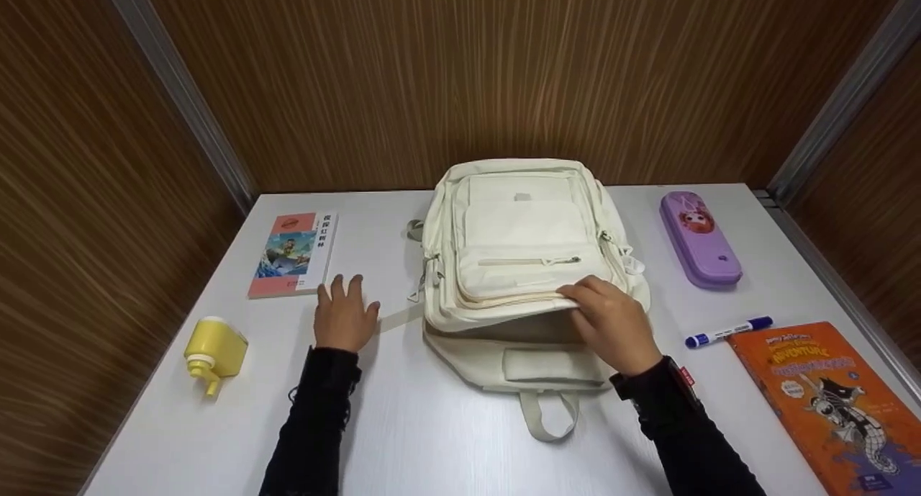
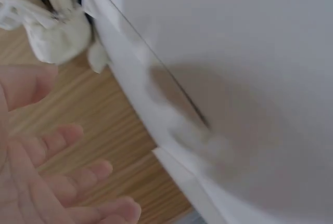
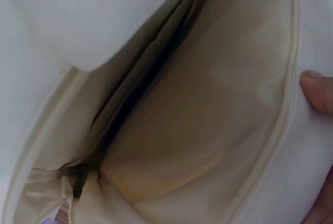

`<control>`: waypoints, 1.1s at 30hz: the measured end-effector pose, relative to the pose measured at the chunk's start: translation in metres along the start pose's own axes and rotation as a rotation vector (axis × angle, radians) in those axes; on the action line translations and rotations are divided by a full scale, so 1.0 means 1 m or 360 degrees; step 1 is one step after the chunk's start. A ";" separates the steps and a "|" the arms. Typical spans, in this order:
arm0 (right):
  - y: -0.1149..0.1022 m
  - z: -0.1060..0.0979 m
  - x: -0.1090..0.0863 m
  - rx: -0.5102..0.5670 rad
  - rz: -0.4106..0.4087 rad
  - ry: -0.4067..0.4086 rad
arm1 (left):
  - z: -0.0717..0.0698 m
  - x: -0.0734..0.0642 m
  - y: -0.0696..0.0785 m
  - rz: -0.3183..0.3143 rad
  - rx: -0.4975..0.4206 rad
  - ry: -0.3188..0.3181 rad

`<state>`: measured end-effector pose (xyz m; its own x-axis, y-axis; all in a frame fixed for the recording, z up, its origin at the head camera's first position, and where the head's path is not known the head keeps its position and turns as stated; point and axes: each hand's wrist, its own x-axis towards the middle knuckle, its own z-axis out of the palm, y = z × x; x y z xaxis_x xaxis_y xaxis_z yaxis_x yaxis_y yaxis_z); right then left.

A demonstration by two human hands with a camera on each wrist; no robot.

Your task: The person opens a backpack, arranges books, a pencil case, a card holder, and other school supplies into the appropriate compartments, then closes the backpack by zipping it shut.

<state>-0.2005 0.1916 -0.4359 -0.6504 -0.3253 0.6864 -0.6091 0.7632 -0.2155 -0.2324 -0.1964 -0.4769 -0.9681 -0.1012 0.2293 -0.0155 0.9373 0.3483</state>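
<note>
A cream backpack [image 1: 529,230] lies on the table with its top opening toward me and the front panel lifted. My right hand [image 1: 611,323] pinches the edge of that panel between thumb and fingers, holding the main compartment gaping. In the right wrist view the beige lining [image 3: 208,104] shows, with an inner sleeve along one side. My left hand [image 1: 345,316] is apart from the bag, fingers spread, just below a thin book [image 1: 288,255] with a pink and blue cover. Its open palm [image 2: 31,182] shows in the left wrist view.
A yellow pencil sharpener with a crank [image 1: 216,348] sits at the left. On the right are a purple pencil case [image 1: 701,240], a blue and white marker [image 1: 728,332] and an orange book [image 1: 835,402]. Wood-grain panels [image 1: 504,71] enclose the white table [image 1: 424,445].
</note>
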 end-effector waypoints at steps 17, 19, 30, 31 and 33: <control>0.000 0.002 -0.002 -0.0009 -0.0017 -0.0001 | -0.010 0.039 -0.062 -0.0361 -0.0061 -0.0467; 0.000 0.002 -0.003 -0.0009 -0.0018 -0.0003 | -0.009 0.040 -0.063 -0.0372 -0.0072 -0.0494; 0.000 0.004 -0.004 0.0015 -0.0015 -0.0047 | -0.015 0.040 -0.065 -0.0400 -0.0055 -0.0669; 0.000 0.003 -0.004 0.0012 -0.0009 -0.0049 | -0.016 0.040 -0.064 -0.0398 -0.0057 -0.0686; 0.000 0.003 -0.003 0.0008 0.0005 -0.0053 | -0.019 0.041 -0.061 -0.0393 -0.0060 -0.0718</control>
<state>-0.1996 0.1913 -0.4399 -0.6671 -0.3415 0.6621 -0.6094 0.7614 -0.2212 -0.2667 -0.2643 -0.4712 -0.9483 -0.1564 -0.2763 -0.2566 0.8900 0.3770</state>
